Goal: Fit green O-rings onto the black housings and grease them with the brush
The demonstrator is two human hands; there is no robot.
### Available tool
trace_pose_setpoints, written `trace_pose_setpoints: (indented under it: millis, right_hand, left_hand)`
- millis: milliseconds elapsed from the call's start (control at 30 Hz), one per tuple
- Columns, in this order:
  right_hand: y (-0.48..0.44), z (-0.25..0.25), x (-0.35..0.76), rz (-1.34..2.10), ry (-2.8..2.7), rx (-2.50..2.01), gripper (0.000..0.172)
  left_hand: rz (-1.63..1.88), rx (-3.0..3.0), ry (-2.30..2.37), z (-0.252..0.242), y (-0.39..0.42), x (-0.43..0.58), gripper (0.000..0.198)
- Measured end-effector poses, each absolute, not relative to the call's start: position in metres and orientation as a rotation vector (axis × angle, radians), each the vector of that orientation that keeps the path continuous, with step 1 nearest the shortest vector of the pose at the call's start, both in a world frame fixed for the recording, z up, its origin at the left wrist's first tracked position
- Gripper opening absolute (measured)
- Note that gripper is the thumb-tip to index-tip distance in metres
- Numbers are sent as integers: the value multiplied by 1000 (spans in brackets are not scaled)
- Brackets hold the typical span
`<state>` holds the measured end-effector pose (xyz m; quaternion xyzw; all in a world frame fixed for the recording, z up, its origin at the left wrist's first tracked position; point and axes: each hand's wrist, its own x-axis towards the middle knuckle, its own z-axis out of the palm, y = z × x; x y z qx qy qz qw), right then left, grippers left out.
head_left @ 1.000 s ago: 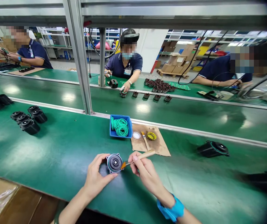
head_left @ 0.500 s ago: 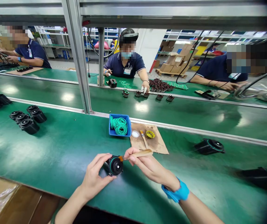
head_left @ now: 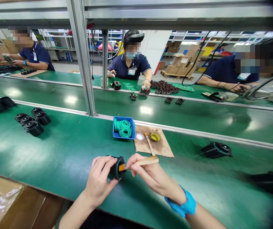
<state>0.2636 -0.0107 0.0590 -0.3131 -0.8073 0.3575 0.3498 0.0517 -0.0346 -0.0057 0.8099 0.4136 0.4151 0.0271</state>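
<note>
My left hand (head_left: 100,178) is closed around a black cylindrical housing (head_left: 114,171) with a green ring near its end, holding it on the green table. In my right hand (head_left: 143,170) is a paintbrush (head_left: 148,161), gripped near its metal band. Its orange bristles lie against the ringed end of the housing and hide part of it. Just beyond my hands a stained cardboard sheet (head_left: 166,149) carries a second brush (head_left: 149,143), a yellow cap (head_left: 154,137) and a white round lid (head_left: 139,136). A blue bin (head_left: 124,137) beside it holds green rings (head_left: 123,128).
Several black housings (head_left: 32,122) stand on the left, and another housing (head_left: 216,150) lies on the right. A metal post (head_left: 81,60) rises behind the bench (head_left: 79,146). Across the belt (head_left: 115,106), a co-worker (head_left: 131,63) handles small dark parts.
The brush bristles have moved from the housing's upper edge onto its front end. The housing has turned slightly in my left hand. Across the belt, the co-worker's hand has shifted some parts.
</note>
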Motion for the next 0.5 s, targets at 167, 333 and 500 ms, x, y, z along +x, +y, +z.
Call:
trace_pose_setpoints:
  millis: [167,333,500]
  right_hand:
    - [-21,49,256,679,-1916,-880,32]
    - [-28,46,246,580,-1983,-780,18]
    - [-35,44,245,625,-2078,-648,14]
  left_hand:
    - [1263,2494,1332,-5,-37,52,40]
    - [1292,2533,1343,-4,-37,54,42]
    - [1303,2561,1321,-5,-37,51,43]
